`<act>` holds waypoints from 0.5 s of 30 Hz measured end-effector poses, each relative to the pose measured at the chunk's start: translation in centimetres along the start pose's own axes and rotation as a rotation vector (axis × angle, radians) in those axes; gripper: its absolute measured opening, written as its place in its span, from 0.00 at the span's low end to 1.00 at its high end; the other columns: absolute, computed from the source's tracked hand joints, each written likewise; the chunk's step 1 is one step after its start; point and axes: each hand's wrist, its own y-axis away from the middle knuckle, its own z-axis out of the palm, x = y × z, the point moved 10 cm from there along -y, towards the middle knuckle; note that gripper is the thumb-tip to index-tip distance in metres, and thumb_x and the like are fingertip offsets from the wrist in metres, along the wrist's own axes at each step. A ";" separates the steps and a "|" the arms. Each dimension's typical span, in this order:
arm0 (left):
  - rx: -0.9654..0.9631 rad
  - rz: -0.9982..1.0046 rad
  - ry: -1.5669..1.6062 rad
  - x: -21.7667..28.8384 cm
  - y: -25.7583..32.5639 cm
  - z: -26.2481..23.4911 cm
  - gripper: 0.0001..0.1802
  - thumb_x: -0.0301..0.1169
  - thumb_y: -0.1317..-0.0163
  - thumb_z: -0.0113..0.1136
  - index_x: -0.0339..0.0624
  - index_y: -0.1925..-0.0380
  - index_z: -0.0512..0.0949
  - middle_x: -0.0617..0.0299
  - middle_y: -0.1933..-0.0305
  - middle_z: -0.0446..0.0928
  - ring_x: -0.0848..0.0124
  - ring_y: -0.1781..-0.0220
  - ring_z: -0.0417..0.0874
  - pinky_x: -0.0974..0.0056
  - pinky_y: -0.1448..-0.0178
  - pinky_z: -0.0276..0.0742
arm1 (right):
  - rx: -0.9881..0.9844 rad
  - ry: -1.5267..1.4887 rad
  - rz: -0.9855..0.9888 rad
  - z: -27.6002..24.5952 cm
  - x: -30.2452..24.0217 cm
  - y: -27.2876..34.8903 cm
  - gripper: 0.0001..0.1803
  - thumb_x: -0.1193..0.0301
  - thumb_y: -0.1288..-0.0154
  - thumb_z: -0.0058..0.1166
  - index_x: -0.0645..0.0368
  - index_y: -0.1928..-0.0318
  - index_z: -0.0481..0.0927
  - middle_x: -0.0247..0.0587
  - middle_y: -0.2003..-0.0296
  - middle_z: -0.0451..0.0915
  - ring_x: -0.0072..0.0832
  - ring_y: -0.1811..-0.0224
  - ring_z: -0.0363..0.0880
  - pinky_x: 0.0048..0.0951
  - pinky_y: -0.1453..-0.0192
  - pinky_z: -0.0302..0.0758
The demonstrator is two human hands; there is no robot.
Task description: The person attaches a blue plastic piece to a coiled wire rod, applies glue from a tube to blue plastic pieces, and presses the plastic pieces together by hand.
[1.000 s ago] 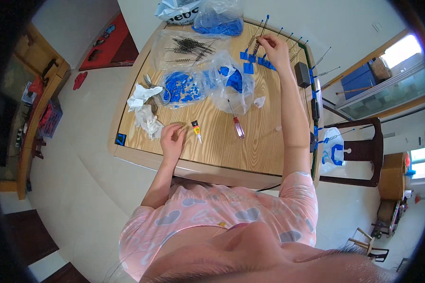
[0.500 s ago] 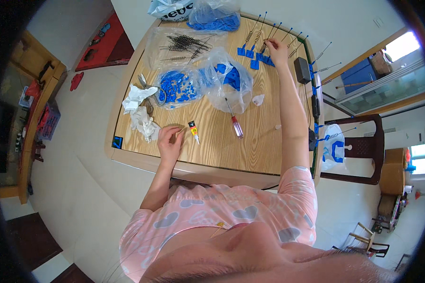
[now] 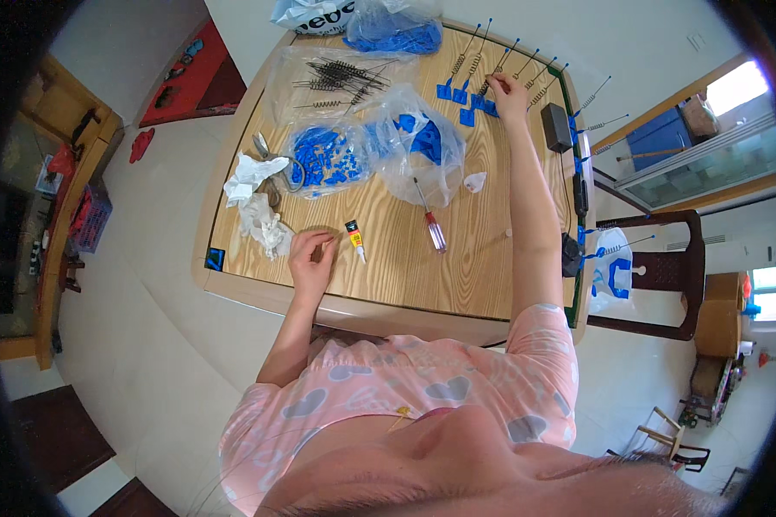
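Right hand (image 3: 510, 96): upper right of the frame, its grip pinched small on a dark spring (image 3: 483, 89)
Blue squares (image 3: 466, 117): by the spring, upper right
Left hand (image 3: 313, 258): left of the middle, on the counter (image 3: 397, 284), finger and thumb close; cannot tell if they hold something little
Glue tube (image 3: 355, 241): just right of that hand
Screwdriver (image 3: 434, 231): middle of the frame

This looks like a home: red slippers (image 3: 141, 145) lie on the pale floor (image 3: 138, 258) at left, shoes (image 3: 186, 62) on a red mat (image 3: 215, 59) farther off, and a dark wooden chair (image 3: 690, 293) stands right of the tabletop (image 3: 405, 280).
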 end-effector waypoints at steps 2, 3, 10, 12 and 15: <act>0.000 -0.015 -0.006 -0.2 0.2 -0.2 0.07 0.20 0.54 0.63 0.37 0.72 0.78 0.57 0.65 0.77 0.61 0.60 0.75 0.62 0.56 0.71 | -0.018 -0.055 0.006 0.5 -0.3 0.2 0.12 0.67 0.44 0.58 0.63 0.64 0.81 0.40 0.72 0.81 0.24 0.68 0.79 0.25 0.63 0.73; 0.004 -0.011 -0.009 -0.2 0.2 -0.3 0.07 0.20 0.54 0.63 0.37 0.72 0.78 0.57 0.65 0.77 0.61 0.60 0.75 0.62 0.56 0.71 | -0.023 -0.058 0.005 0.8 -0.6 0.2 0.12 0.67 0.44 0.58 0.63 0.64 0.81 0.40 0.72 0.81 0.24 0.68 0.79 0.25 0.63 0.73; -0.021 -0.015 0.009 0.2 -0.1 0.1 0.07 0.20 0.53 0.63 0.37 0.72 0.78 0.57 0.65 0.77 0.60 0.60 0.75 0.62 0.56 0.70 | -0.012 -0.099 0.052 -0.1 0.5 0.3 0.14 0.68 0.42 0.57 0.63 0.58 0.79 0.40 0.67 0.81 0.23 0.65 0.79 0.23 0.59 0.73; -0.013 -0.014 -0.001 0.3 -0.2 0.0 0.08 0.21 0.53 0.63 0.37 0.71 0.78 0.57 0.65 0.76 0.60 0.60 0.75 0.62 0.56 0.70 | 0.016 -0.157 0.051 -0.8 -0.5 0.8 0.14 0.70 0.42 0.55 0.64 0.57 0.78 0.41 0.68 0.81 0.24 0.66 0.79 0.23 0.61 0.73; 0.002 -0.037 -0.008 0.2 0.0 -0.3 0.10 0.21 0.53 0.63 0.38 0.67 0.78 0.57 0.64 0.76 0.60 0.59 0.75 0.62 0.55 0.70 | 0.452 -0.266 -0.053 -6.7 -4.4 2.9 0.14 0.77 0.42 0.51 0.65 0.54 0.73 0.42 0.61 0.78 0.25 0.60 0.76 0.23 0.54 0.72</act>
